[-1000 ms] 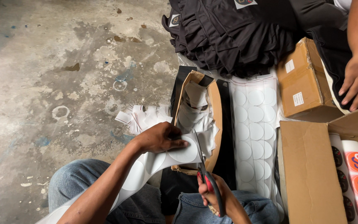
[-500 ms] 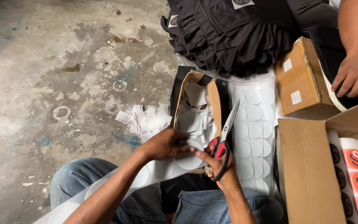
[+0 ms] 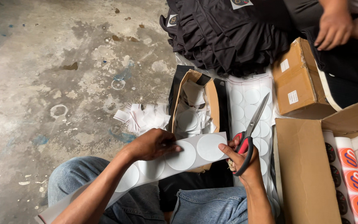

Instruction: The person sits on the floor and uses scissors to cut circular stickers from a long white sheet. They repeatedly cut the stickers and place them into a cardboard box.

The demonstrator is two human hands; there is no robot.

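Note:
My left hand (image 3: 152, 144) pinches a long white strip of round stickers (image 3: 183, 157) that runs across my lap. My right hand (image 3: 240, 154) grips red and black handled scissors (image 3: 251, 126), blades open and pointing up and away, while its fingertips touch the strip's right end. Just beyond my hands sits a small open cardboard box (image 3: 195, 105) holding cut white paper pieces.
A pile of white paper scraps (image 3: 142, 118) lies on the stained concrete floor. White sticker sheets (image 3: 249, 99) lie beside the box. An open carton (image 3: 311, 166) with orange sticker rolls is at right, a closed brown box (image 3: 297, 79) behind it. Black garments (image 3: 224, 33) and another person's hand (image 3: 332, 27) are beyond.
My right hand raised the scissors from my lap and turned the blades upward. The strip was pulled rightward so its end reaches my right hand. The other person's hand moved up.

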